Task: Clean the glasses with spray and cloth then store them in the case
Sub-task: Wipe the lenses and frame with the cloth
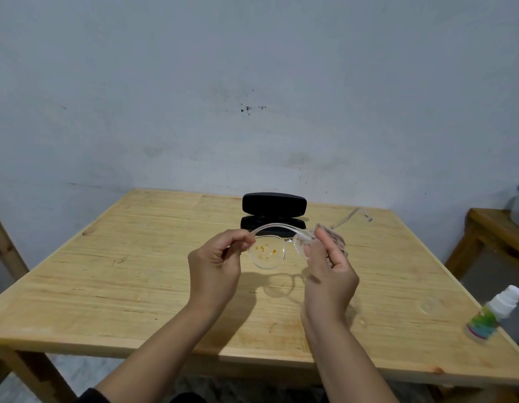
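Clear-framed glasses are held above the wooden table; the left lens carries orange specks. My left hand pinches the frame's left end. My right hand holds a thin, blurred cloth pinched over the right lens. Behind the glasses, a black glasses case stands open near the table's far edge. The spray bottle, white-capped with a green and blue label, stands at the table's right edge, away from both hands.
A clear thin strip-like object lies at the table's far right, blurred. A second wooden table with a container on it stands to the right. The grey wall rises just behind the table.
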`<action>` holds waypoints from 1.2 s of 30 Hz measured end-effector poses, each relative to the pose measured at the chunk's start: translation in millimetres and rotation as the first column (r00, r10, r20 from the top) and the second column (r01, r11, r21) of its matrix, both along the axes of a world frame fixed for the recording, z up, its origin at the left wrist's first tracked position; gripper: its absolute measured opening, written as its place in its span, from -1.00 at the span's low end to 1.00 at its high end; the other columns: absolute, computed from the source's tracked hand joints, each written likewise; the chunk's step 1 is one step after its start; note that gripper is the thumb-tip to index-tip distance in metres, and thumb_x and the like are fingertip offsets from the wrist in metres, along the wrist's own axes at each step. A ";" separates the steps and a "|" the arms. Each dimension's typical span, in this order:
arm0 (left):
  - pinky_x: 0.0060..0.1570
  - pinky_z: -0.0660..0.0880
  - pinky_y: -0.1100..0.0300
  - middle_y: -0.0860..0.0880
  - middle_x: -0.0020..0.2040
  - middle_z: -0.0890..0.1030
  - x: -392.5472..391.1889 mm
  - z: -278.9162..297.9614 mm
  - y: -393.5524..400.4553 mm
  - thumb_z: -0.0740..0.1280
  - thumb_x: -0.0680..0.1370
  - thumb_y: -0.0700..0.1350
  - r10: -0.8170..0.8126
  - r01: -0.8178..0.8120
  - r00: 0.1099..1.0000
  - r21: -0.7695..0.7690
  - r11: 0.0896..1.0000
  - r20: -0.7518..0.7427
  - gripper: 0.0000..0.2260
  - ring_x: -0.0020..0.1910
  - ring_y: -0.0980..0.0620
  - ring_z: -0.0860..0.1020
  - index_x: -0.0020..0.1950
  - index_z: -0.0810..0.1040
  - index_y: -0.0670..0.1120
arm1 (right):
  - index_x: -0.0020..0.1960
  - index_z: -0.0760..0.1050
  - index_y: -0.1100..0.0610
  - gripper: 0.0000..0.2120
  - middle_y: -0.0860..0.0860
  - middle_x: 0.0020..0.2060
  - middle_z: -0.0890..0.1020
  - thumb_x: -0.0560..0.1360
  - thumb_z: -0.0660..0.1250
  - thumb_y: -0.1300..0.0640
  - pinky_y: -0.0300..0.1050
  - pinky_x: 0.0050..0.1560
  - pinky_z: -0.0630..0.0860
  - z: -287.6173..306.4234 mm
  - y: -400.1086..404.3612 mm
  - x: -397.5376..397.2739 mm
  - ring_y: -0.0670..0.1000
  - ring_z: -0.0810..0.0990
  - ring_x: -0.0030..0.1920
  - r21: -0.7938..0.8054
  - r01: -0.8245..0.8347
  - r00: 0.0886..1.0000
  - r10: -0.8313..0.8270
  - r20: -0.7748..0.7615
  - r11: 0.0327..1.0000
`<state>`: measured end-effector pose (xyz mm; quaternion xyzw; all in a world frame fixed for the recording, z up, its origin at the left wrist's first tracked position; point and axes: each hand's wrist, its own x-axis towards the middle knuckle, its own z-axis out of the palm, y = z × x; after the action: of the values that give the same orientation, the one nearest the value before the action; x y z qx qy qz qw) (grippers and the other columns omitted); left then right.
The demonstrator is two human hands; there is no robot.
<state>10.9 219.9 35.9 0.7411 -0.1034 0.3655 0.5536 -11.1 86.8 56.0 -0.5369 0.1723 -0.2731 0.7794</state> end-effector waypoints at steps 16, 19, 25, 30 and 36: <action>-0.15 0.45 0.52 0.34 -0.27 0.64 4.2 7.0 -0.2 0.39 0.45 -0.30 0.006 -0.013 0.998 -0.100 0.995 -0.068 -0.76 -0.18 0.30 0.62 -0.19 0.62 0.07 | -0.19 0.68 0.04 -0.83 0.03 -0.18 0.72 0.42 0.35 0.24 -0.10 -0.12 0.58 -3.5 -22.1 6.4 -0.11 0.63 -0.32 -0.312 -0.317 0.948 0.303 -0.094 0.895; -0.15 0.46 0.51 0.34 -0.27 0.64 2.8 7.5 2.1 0.39 0.45 -0.29 0.002 -0.010 0.997 -0.093 0.996 -0.083 -0.74 -0.17 0.29 0.62 -0.21 0.61 0.11 | -0.15 0.65 -0.01 -0.79 -0.05 -0.07 0.69 0.48 0.29 0.23 -0.07 -0.09 0.60 -4.7 -22.0 8.2 -0.13 0.65 -0.29 -0.368 -0.326 0.944 0.317 -0.087 0.871; -0.15 0.45 0.52 0.35 -0.27 0.64 4.0 6.6 5.1 0.40 0.45 -0.29 0.003 -0.013 0.995 -0.101 0.995 -0.103 -0.79 -0.18 0.32 0.61 -0.18 0.64 0.03 | -0.11 0.44 -0.10 -0.81 -0.11 -0.09 0.61 0.49 0.33 0.19 -0.15 -0.22 0.58 -1.6 -16.7 7.6 -0.09 0.66 -0.29 -0.360 -0.264 0.957 0.288 0.015 0.895; -0.14 0.46 0.50 0.32 -0.26 0.65 3.7 7.8 6.5 0.40 0.45 -0.28 -0.011 0.001 0.996 -0.107 0.994 -0.093 -0.80 -0.17 0.29 0.62 -0.19 0.64 0.04 | -0.18 0.42 -0.07 -0.81 -0.11 -0.10 0.64 0.42 0.36 0.20 -0.06 -0.31 0.49 -7.1 -15.8 9.8 0.13 0.62 -0.31 -0.387 -0.200 0.979 0.202 -0.035 0.900; -0.14 0.47 0.48 0.30 -0.25 0.66 0.5 7.3 6.3 0.39 0.45 -0.29 -0.032 0.025 0.996 -0.084 0.996 -0.082 -0.79 -0.17 0.27 0.63 -0.17 0.64 0.04 | -0.21 0.57 0.00 -0.93 0.00 -0.20 0.69 0.43 0.42 0.14 -0.07 -0.16 0.57 -7.2 -11.9 7.6 0.04 0.66 -0.14 -0.215 -0.193 0.980 0.198 -0.001 0.957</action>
<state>11.4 226.2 43.2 0.7306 -0.0758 0.3304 0.5927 -3.5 75.0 48.9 -0.6293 0.0798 -0.2173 0.7419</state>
